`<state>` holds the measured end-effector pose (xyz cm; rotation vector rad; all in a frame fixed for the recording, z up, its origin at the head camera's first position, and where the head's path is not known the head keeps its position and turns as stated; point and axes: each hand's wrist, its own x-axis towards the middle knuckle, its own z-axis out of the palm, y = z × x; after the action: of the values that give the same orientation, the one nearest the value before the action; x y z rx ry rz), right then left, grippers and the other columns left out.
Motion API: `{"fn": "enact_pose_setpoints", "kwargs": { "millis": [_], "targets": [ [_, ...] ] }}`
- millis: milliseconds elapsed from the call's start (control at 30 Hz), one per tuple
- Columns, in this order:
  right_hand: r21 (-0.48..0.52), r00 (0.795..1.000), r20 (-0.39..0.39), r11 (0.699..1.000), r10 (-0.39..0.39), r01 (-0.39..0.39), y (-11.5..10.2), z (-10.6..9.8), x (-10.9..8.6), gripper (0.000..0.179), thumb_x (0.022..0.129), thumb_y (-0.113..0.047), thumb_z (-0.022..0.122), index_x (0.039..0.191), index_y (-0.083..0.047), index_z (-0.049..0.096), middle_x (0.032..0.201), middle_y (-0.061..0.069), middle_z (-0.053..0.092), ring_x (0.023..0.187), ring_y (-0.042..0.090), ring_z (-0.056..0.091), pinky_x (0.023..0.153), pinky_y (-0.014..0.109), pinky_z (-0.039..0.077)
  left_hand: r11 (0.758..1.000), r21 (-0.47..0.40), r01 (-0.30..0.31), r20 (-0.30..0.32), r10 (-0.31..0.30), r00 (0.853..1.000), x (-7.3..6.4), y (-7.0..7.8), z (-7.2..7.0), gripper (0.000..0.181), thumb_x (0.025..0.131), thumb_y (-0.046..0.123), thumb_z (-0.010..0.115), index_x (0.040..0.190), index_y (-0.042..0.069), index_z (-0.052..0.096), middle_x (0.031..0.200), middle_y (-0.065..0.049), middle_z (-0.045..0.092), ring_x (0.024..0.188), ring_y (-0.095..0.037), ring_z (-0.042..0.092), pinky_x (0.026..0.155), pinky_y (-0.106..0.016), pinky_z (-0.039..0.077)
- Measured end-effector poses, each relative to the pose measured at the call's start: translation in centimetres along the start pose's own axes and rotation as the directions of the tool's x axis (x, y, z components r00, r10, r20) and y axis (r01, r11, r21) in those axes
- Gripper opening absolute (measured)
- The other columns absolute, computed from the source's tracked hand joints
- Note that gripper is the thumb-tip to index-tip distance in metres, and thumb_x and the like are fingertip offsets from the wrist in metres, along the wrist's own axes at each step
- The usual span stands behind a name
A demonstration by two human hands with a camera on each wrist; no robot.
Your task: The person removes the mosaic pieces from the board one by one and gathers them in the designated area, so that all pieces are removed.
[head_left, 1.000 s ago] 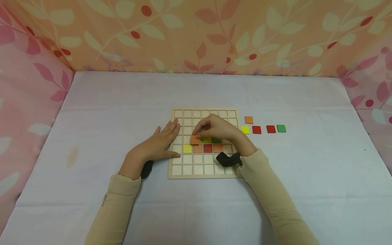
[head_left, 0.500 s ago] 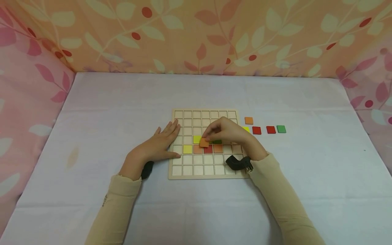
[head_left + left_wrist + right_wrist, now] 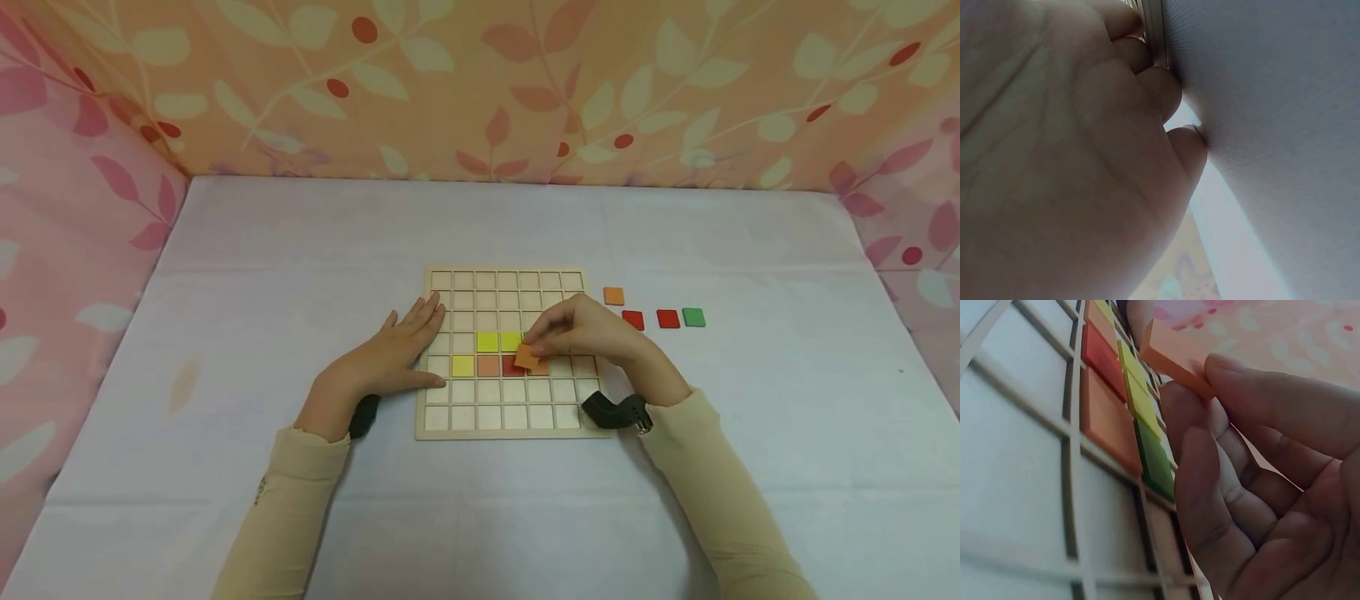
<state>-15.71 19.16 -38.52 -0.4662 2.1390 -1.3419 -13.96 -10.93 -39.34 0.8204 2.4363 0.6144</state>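
A wooden grid board (image 3: pixel 513 434) lies on the table. My right hand (image 3: pixel 600 337) pinches an orange square tile (image 3: pixel 527 357) between thumb and fingers, tilted above the board. In the right wrist view this orange tile (image 3: pixel 1175 356) is clear of the tiles set in the grid. One row holds two yellow tiles (image 3: pixel 487 342) and a green tile (image 3: pixel 1155 459), mostly covered by the hand in the head view. The row nearer me has yellow (image 3: pixel 462 366), orange (image 3: pixel 488 366), red and orange tiles. My left hand (image 3: pixel 386 354), fingers spread, rests at the board's left edge.
Right of the board lie loose tiles: an orange tile (image 3: pixel 613 296), two red tiles (image 3: pixel 668 318) and a green tile (image 3: pixel 693 317). White cloth (image 3: pixel 300 242) covers the table, with a flowered curtain (image 3: pixel 465 92) behind it and at the sides. Each wrist wears a black camera mount.
My right hand has moved right and slightly nearer me with the orange tile, uncovering the yellow tiles on the board. It now hides the loose yellow tile. The left hand stays in place.
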Motion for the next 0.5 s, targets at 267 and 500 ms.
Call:
{"fn": "enact_pose_setpoints", "kwargs": {
  "millis": [267,500],
  "targets": [
    [0.032,1.000,0.002,0.999,0.027,-0.027,1.0,-1.2,-1.7,0.014,0.080,-0.005,0.074,0.092,0.002,0.073,0.088,0.008,0.071,0.078,0.015,0.061,0.070,0.024,0.049,1.000,-0.003,0.002,0.007,-0.002,1.000,0.0,0.0,0.0,0.100,0.085,0.037,0.070,0.150,-0.001,0.004,0.156,-0.012,-0.012,0.143,-0.028,-0.008,0.112,-0.053,-0.003],
    [-0.003,0.999,0.001,0.999,0.046,-0.046,1.5,-1.7,-2.4,0.013,0.081,-0.007,0.074,0.092,-0.001,0.073,0.091,0.008,0.071,0.084,0.017,0.060,0.074,0.024,0.049,1.000,-0.005,0.001,0.004,-0.001,1.000,0.1,-0.1,0.1,0.100,0.085,0.037,0.070,0.150,0.000,0.004,0.156,-0.012,-0.012,0.143,-0.027,-0.008,0.112,-0.053,-0.003]
  ]
}}
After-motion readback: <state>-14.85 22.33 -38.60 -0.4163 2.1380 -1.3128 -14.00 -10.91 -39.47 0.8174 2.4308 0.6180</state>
